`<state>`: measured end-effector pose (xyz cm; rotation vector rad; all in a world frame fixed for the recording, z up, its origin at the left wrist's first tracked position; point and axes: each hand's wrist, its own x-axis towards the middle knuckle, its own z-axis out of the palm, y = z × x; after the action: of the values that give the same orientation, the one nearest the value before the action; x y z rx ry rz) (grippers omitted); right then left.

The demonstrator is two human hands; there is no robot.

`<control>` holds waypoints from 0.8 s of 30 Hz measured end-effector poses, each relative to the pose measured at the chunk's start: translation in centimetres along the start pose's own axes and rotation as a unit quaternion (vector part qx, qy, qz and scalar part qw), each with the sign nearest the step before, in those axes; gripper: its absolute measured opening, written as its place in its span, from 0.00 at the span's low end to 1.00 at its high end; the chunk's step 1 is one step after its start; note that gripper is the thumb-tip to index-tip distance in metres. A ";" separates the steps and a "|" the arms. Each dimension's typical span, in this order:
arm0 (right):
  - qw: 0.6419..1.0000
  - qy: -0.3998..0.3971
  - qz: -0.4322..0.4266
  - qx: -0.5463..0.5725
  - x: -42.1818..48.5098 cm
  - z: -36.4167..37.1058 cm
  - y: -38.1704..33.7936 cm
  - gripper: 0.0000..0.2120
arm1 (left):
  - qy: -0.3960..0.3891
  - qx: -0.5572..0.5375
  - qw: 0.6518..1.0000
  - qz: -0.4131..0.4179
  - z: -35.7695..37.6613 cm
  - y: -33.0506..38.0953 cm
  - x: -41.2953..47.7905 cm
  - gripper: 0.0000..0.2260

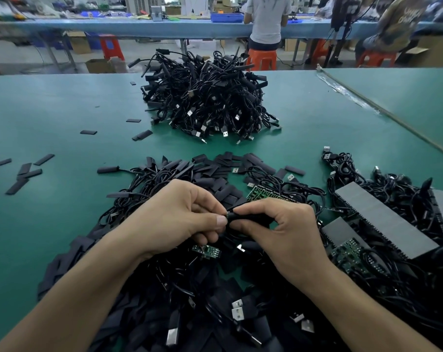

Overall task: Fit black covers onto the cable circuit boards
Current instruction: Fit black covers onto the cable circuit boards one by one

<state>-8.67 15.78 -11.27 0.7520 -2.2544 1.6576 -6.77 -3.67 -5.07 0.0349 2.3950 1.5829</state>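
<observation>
Nearest the lens: two bare forearms reach in over a dark litter of flat loose covers [70, 260] and silver USB plugs [237, 313], all on the near side of the tall cable heap [205, 97] sitting mid-table. Btwn that litter and the heap, the left hand [180, 217] and right hand [284, 229] meet on one black cover [251, 218]. L thumb and forefinger pinch its end; R thumb and fingers curl round its length. It is held just above the litter, well short of the heap. Prob. step: sliding the cover over a board. To do it well, squeeze the sleeve mouth open, feed the board in straight w/ no twist, push till no green shows, and avoid kinking the wire at the mouth. A bare circuit board [206, 251] lies just under the L hand; more green boards [263, 193] show just past the R knuckles, toward the heap. Hidden: any board inside the held cover and how far in it sits, since fingers block it. Grey-topped blocks [382, 219], near-right of the heap, can't be identified. Benches beyond the heap are blurred.
</observation>
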 end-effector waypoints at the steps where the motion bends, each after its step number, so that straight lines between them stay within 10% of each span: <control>1: 1.000 -0.001 0.000 -0.003 0.0 0.0 0.0 0.11 | 0.001 -0.001 1.000 -0.001 0.0 0.0 0.0 0.01; 24: 0.992 0.089 0.068 0.058 0.5 0.2 -0.8 0.14 | 0.055 -0.093 0.994 -0.004 0.2 -0.2 0.2 0.05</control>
<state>-8.59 15.32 -10.43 0.4611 -2.1423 1.8503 -6.86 -3.49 -5.35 -0.1004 2.3104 1.8421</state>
